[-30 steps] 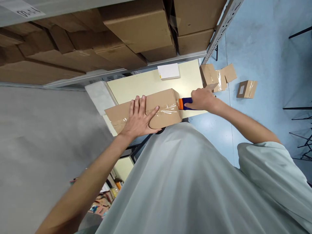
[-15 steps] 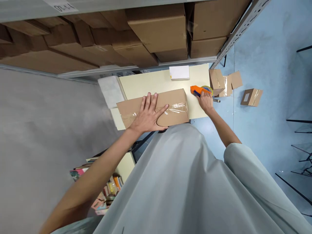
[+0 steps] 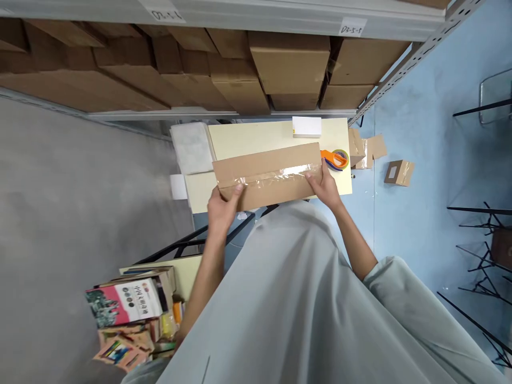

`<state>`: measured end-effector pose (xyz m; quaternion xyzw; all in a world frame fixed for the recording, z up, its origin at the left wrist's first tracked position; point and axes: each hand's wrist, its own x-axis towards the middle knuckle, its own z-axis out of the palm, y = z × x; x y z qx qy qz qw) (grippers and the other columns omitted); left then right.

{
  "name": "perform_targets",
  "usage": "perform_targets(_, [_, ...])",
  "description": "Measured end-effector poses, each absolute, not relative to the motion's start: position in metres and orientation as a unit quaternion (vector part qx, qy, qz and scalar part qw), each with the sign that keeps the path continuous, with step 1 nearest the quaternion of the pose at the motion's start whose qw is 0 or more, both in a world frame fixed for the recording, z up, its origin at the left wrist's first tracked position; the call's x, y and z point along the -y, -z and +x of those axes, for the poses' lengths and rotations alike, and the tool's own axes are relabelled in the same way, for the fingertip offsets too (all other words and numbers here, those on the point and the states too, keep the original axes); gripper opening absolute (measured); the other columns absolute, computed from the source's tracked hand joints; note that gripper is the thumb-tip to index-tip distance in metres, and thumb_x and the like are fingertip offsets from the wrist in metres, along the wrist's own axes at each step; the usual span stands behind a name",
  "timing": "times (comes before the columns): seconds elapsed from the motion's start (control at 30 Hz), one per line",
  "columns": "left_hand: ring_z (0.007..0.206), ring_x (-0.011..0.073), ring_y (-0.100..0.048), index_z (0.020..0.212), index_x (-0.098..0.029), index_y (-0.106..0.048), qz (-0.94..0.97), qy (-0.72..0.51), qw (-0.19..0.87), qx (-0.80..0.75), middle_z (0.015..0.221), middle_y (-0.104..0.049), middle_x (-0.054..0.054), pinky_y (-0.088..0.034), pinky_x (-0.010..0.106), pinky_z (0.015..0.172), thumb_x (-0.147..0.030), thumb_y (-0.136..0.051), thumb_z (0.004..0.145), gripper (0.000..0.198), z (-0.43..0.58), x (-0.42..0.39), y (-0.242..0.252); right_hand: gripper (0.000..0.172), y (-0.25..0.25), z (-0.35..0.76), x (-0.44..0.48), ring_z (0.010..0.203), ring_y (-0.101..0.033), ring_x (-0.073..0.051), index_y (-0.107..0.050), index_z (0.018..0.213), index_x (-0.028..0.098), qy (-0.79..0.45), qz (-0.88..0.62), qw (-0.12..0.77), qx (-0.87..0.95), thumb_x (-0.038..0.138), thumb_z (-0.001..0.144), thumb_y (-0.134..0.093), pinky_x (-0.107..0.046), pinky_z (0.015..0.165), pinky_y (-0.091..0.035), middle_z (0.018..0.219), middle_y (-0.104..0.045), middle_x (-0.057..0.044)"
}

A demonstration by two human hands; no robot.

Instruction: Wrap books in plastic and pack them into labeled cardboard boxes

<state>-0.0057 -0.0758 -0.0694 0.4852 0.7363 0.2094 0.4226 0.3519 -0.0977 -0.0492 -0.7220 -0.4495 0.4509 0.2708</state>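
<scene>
A long brown cardboard box [image 3: 268, 165] with clear tape along its top seam is held at both ends. My left hand [image 3: 222, 210] grips its left end, thumb on top and the fingers partly hidden at the side. At the opposite end, my right hand [image 3: 325, 184] has its thumb on the taped face and its fingers around the edge. Just beyond that hand, an orange tape dispenser [image 3: 335, 159] with a roll of tape lies on the pale yellow table [image 3: 248, 130]. A small white box [image 3: 306, 127] stands at the table's back edge.
Above the table, a metal shelf [image 3: 240, 16] holds several cardboard boxes [image 3: 290, 64]. White sheets [image 3: 192, 148] lie at the table's left end. Stacked books [image 3: 132, 301] sit at lower left. Cardboard boxes [image 3: 399, 173] rest on the blue floor at right, near black-legged chairs.
My right hand has let go of the tape dispenser and taken the box's right end. The left hand has shifted from flat on top to gripping the left end.
</scene>
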Motion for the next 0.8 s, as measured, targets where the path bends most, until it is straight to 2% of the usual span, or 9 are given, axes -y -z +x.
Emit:
perform_targets(0.03, [0.143, 0.0444, -0.070, 0.146, -0.011, -0.069, 0.449, -0.224, 0.435, -0.748, 0.148, -0.075, 0.027, -0.053, 0.061, 0.127, -0.086, -0.081, 0.084, 0.098, -0.002, 0.075, 0.074, 0.111, 0.048, 0.346, 0.094, 0.171, -0.045, -0.036, -0.032, 0.185, 0.025, -0.462, -0.718, 0.271, 0.445, 0.094, 0.100, -0.052, -0.054, 0.141, -0.040, 0.183, -0.050, -0.012])
perform_targets(0.1, [0.139, 0.0412, -0.073, 0.141, -0.012, -0.072, 0.410, -0.264, 0.487, -0.724, 0.146, -0.078, 0.024, -0.056, 0.058, 0.125, -0.088, -0.086, 0.077, 0.100, 0.003, 0.072, 0.080, 0.109, 0.047, 0.342, 0.087, 0.169, -0.048, -0.034, -0.035, 0.183, 0.026, -0.479, -0.706, 0.286, 0.436, 0.095, 0.100, -0.049, -0.052, 0.142, -0.040, 0.180, -0.055, -0.011])
perform_targets(0.27, [0.142, 0.0407, -0.072, 0.139, -0.016, -0.076, 0.357, -0.275, 0.643, -0.620, 0.144, -0.081, 0.020, -0.056, 0.056, 0.125, -0.085, -0.091, 0.074, 0.096, -0.009, 0.060, 0.082, 0.096, 0.046, 0.351, 0.084, 0.165, -0.054, -0.034, -0.051, 0.174, 0.026, -0.534, -0.671, 0.314, 0.409, 0.088, 0.101, -0.055, -0.053, 0.139, -0.045, 0.172, -0.064, -0.010])
perform_targets(0.4, [0.144, 0.0388, -0.072, 0.139, -0.019, -0.076, 0.354, -0.318, 0.628, -0.617, 0.150, -0.078, 0.018, -0.055, 0.054, 0.127, -0.080, -0.090, 0.080, 0.086, -0.014, 0.055, 0.082, 0.093, 0.046, 0.349, 0.085, 0.168, -0.052, -0.031, -0.050, 0.174, 0.026, -0.505, -0.710, 0.298, 0.391, 0.087, 0.105, -0.045, -0.052, 0.139, -0.045, 0.176, -0.060, -0.009])
perform_targets(0.53, [0.141, 0.0391, -0.074, 0.138, -0.019, -0.074, 0.340, -0.314, 0.640, -0.613, 0.146, -0.080, 0.018, -0.058, 0.054, 0.124, -0.081, -0.087, 0.082, 0.085, -0.014, 0.054, 0.083, 0.097, 0.050, 0.344, 0.087, 0.167, -0.053, -0.030, -0.050, 0.175, 0.026, -0.516, -0.700, 0.304, 0.389, 0.090, 0.103, -0.043, -0.052, 0.138, -0.046, 0.177, -0.059, -0.008])
perform_targets(0.63, [0.146, 0.0377, -0.070, 0.139, -0.019, -0.073, 0.367, -0.338, 0.601, -0.624, 0.150, -0.078, 0.018, -0.055, 0.052, 0.127, -0.081, -0.081, 0.088, 0.080, -0.014, 0.052, 0.078, 0.098, 0.048, 0.339, 0.086, 0.167, -0.052, -0.029, -0.048, 0.176, 0.025, -0.497, -0.724, 0.290, 0.380, 0.091, 0.105, -0.034, -0.051, 0.138, -0.047, 0.176, -0.059, -0.009])
perform_targets(0.8, [0.151, 0.0363, -0.067, 0.148, -0.020, -0.070, 0.405, -0.346, 0.575, -0.620, 0.158, -0.073, 0.018, -0.051, 0.051, 0.131, -0.084, -0.072, 0.096, 0.082, -0.017, 0.054, 0.052, 0.100, 0.019, 0.328, 0.092, 0.164, -0.056, -0.031, -0.047, 0.177, 0.026, -0.461, -0.746, 0.285, 0.387, 0.092, 0.107, -0.018, -0.053, 0.132, -0.052, 0.161, -0.071, -0.012])
